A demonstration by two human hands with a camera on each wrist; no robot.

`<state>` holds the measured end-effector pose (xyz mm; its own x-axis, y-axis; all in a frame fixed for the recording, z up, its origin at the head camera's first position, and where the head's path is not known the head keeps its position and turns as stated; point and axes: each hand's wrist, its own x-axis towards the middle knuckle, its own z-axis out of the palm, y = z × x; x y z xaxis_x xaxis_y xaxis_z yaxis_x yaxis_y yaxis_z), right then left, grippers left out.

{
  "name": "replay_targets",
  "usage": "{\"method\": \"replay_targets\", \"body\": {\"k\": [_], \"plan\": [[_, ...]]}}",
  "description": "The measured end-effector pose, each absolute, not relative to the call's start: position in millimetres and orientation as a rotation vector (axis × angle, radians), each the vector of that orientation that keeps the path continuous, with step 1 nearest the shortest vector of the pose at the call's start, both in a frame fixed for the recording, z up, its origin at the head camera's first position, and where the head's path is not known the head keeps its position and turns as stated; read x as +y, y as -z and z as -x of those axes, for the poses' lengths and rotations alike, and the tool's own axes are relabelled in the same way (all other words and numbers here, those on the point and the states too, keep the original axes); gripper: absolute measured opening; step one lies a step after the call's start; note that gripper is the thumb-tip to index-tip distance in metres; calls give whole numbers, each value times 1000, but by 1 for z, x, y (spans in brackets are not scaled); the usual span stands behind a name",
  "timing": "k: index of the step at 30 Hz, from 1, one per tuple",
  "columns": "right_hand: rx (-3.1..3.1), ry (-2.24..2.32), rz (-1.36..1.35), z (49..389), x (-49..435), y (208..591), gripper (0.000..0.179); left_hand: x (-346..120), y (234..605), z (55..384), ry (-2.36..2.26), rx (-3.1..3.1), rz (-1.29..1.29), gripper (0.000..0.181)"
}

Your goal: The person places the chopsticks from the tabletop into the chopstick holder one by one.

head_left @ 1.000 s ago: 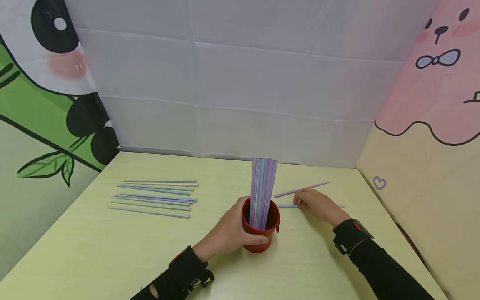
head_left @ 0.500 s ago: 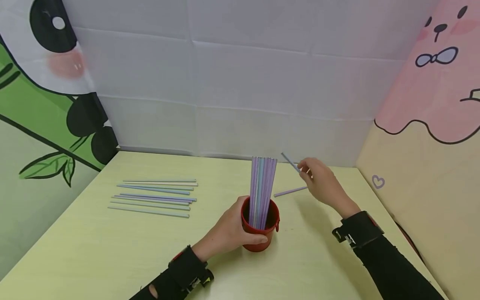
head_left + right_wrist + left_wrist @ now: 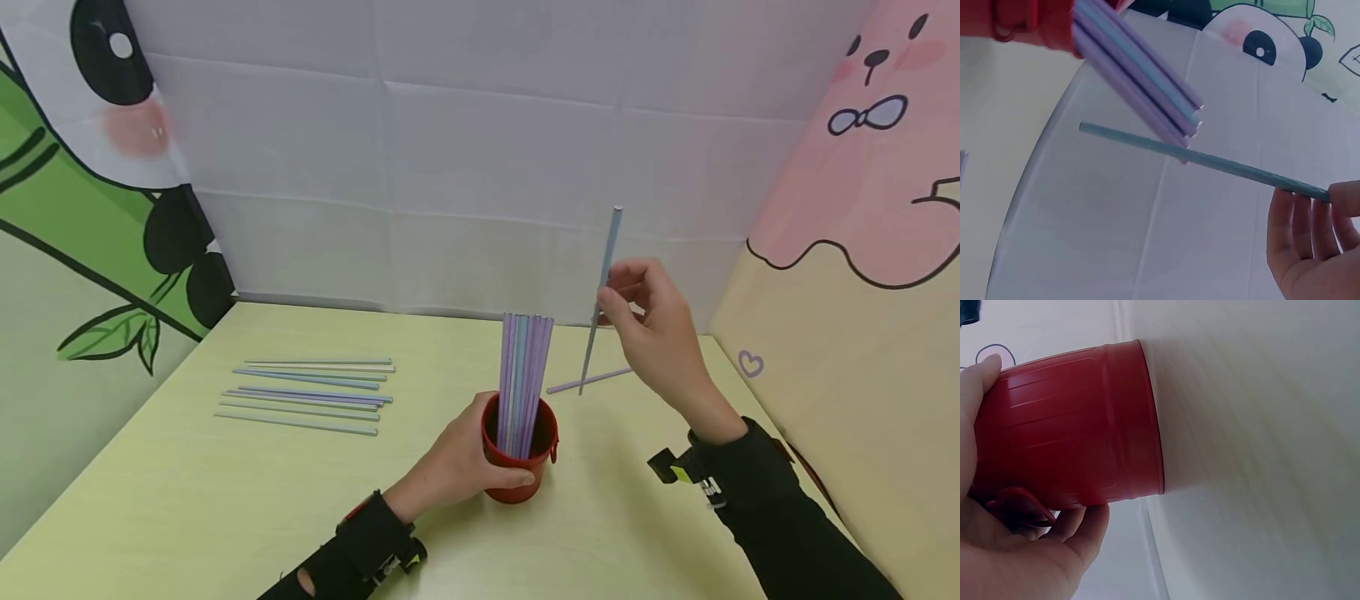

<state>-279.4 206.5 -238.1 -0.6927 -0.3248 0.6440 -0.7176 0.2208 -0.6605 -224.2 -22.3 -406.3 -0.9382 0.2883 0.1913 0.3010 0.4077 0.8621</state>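
My left hand (image 3: 468, 458) grips a small red bucket (image 3: 513, 493) that stands upright on the table, thumb in front and fingers around its far side. A bundle of purple and light-blue straws (image 3: 525, 367) leans inside it. To the right, my right hand (image 3: 663, 342) pinches a single blue straw (image 3: 611, 237) between thumb and fingers, raised and nearly vertical. In the right wrist view, that blue straw (image 3: 1210, 161) is apart from the bucket, its lower end free. One purple straw (image 3: 562, 387) lies on the table behind it.
Several pale, blue and purple straws (image 3: 296, 423) lie roughly parallel on the table's left side. A light cloth wall (image 3: 450, 167) rises along the back edge. Printed cartoon panels stand left and right (image 3: 847, 192).
My right hand has picked the blue straw off the table, lifted it and turned it upright. The left hand and the bucket have stayed put.
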Motion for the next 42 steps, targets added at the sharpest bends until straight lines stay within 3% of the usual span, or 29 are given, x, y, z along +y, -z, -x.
{"method": "replay_targets", "body": {"k": [17, 42], "plan": [[-2126, -1727, -1092, 252, 179, 236, 19, -22, 407, 225, 1633, -2616, 543, 96], [-2286, -1703, -1062, 255, 173, 258, 21, -22, 405, 226, 1688, -2605, 544, 95]]}}
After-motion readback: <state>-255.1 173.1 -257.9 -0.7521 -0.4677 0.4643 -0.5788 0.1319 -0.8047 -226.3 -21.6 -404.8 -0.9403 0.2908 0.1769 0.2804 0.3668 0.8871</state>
